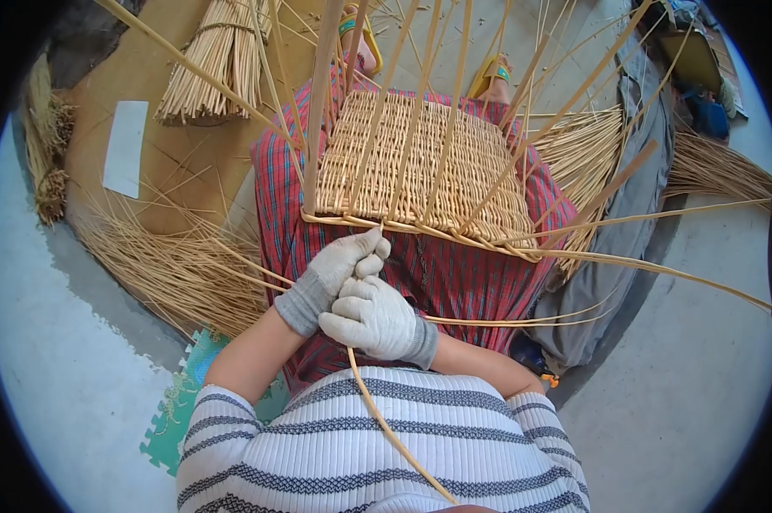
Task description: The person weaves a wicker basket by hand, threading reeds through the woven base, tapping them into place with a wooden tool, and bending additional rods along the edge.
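A woven wicker base (424, 158) with upright stakes rising around it rests on a red plaid cloth (275, 184) over my lap. Both my hands wear white gloves and meet just below its near edge. My left hand (343, 265) is closed, thumb and fingers pinched at the rim around a thin cane. Lower and to the right, my right hand (369, 318) is closed in a fist against the left one. A long cane strand (377, 416) comes out beneath that fist and curves down over my striped top.
Loose canes (168, 269) lie at the left, and a tied bundle (223, 64) at the upper left beside a white sheet (125, 147). More canes (578, 162) are at the right. Long strands stick out rightward from the base's corner. Green foam mat (179, 419) at lower left.
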Demonstrator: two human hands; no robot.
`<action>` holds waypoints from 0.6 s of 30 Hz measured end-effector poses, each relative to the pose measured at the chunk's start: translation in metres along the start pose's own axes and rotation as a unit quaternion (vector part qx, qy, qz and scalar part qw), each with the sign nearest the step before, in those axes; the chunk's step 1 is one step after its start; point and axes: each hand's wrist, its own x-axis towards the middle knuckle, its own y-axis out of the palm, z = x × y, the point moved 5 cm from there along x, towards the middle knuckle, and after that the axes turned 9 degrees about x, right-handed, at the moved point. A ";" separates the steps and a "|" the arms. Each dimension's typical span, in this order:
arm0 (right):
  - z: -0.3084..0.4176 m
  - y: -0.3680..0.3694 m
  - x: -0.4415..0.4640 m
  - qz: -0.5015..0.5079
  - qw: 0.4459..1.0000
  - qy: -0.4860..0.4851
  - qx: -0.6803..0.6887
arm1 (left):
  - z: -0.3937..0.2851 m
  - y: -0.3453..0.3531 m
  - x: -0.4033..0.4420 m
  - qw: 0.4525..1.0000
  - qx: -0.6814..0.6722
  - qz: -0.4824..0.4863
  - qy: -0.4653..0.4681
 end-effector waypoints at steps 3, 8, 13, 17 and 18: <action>0.003 0.005 0.000 0.018 1.000 0.012 -0.008 | 0.001 -0.003 -0.001 0.999 0.034 0.018 -0.005; 0.000 0.010 0.006 0.053 0.998 0.033 -0.011 | -0.002 -0.005 -0.002 0.998 0.044 0.040 -0.012; -0.005 0.019 0.011 0.067 0.997 0.035 -0.033 | -0.003 -0.011 0.003 0.995 0.045 0.087 -0.014; -0.008 0.023 0.010 0.075 0.996 0.028 -0.039 | -0.004 -0.011 0.002 0.994 0.050 0.095 -0.012; -0.010 0.024 0.010 0.076 0.996 0.028 -0.038 | -0.004 -0.009 0.001 0.994 0.044 0.099 -0.006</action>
